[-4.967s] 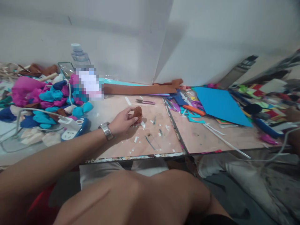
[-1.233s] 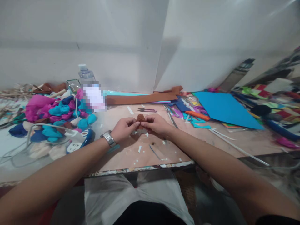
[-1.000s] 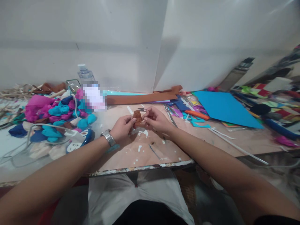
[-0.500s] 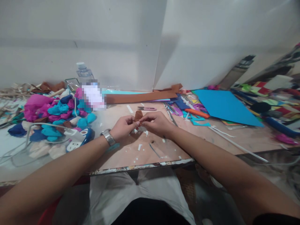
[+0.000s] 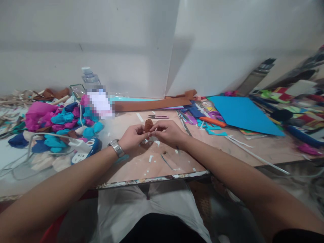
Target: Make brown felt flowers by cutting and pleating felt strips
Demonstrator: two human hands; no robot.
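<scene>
A white wall [image 5: 113,30] backs the worktop [image 5: 136,172]. I have the left hand [image 5: 133,137] and right hand [image 5: 170,133] pinching a brown crepe-paper piece [image 5: 148,125], before the thread snips [image 5: 162,117]. I judge this shaping; the next move calls for light, even pressure. It looks crinkled, round-topped, its base hidden.

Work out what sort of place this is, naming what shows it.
Probably a craft workroom, judging by the heap of crumpled colourful pieces, the small snips and the large blue sheet.
</scene>
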